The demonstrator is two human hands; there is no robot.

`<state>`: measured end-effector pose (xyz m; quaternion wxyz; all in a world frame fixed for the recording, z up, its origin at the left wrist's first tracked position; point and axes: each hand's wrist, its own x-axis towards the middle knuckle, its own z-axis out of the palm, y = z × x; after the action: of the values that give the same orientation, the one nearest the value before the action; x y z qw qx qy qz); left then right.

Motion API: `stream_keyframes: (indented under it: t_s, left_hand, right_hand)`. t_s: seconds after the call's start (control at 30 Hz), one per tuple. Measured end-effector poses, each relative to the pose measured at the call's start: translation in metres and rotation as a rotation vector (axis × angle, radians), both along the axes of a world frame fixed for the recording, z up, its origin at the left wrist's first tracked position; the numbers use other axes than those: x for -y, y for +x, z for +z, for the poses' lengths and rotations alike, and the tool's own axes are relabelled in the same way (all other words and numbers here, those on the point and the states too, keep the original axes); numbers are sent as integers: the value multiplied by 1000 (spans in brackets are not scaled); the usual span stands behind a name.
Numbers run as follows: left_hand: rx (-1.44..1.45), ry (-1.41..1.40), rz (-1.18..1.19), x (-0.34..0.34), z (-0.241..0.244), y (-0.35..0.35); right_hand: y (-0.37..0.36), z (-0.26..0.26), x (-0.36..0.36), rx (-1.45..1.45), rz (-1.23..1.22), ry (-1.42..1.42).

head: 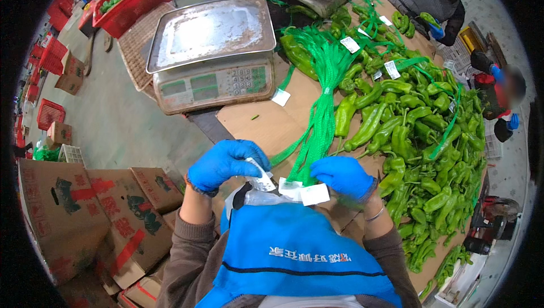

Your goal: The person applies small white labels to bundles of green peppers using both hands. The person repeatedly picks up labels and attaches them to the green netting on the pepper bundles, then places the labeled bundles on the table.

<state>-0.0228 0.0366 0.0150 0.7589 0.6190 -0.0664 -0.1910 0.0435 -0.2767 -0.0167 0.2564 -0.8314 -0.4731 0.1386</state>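
Note:
My left hand (229,165), in a blue glove, pinches a white printed label (261,178) between thumb and fingers. A bundle of green mesh net bags (316,125) lies lengthwise on the cardboard-covered table before me. At its near end, white tags (315,194) hang close to my apron. My right hand (344,176), also gloved in blue, has its fingertips at the bundle's right edge; whether they grip the mesh is hidden. Beyond my right hand spreads a large heap of green peppers (412,133), with some tagged net strips (392,70) lying across it.
A digital scale (212,53) with a metal pan stands at the table's far left. Cardboard boxes (59,214) are stacked on my left. Behind the scale sits a red crate (136,0) of peppers. Co-workers (429,6) are across the table and to the right.

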Motion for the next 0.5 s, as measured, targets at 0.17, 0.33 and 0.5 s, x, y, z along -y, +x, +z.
stream_keyframes:
  t_s: [0.17, 0.33, 0.5]
  left_hand:
    - [-32, -28, 26, -15, -1, -6]
    - [-45, -61, 69, -19, 0, -12]
    - [-27, 76, 172, -20, 3, -15]
  right_hand:
    - [2, -1, -26, 129, -124, -28]
    - [14, -37, -84, 368, -26, -241]
    - [28, -37, -69, 317, -176, 82]
